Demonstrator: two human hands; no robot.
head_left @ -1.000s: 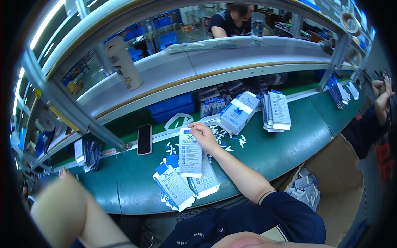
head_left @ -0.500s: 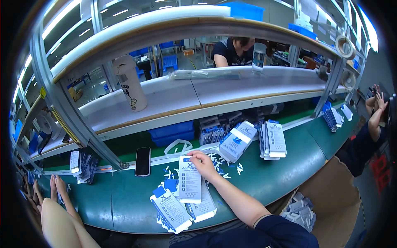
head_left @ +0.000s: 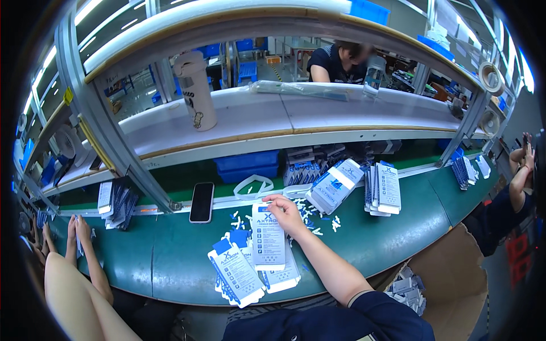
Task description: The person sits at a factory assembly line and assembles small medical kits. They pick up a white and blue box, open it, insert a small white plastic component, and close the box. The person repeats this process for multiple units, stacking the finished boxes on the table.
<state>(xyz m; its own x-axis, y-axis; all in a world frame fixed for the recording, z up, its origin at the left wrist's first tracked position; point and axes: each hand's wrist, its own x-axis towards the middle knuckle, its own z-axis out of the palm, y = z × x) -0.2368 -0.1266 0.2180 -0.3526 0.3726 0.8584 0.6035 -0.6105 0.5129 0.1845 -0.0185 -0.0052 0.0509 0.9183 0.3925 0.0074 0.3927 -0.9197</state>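
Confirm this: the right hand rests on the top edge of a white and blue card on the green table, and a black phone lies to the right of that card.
Not quite. The head view shows the phone to the left of the card, not the right. The rest holds: the right hand rests on the card's top edge on the green table.

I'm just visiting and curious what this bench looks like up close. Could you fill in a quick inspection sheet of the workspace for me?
Surface: green worktop, curved by the lens, under a pale shelf.
Job's things: white and blue flat package under the right hand's fingertips; more of them fanned below.
Clutter: small white bits, black phone, stacked packages, upright packs, white bottle, cardboard box.
Hands: right hand rests on the package top; left hand not clearly identifiable.
Cables: nothing seen.
Surroundings: other people's arms at left and right; a person behind the shelf.
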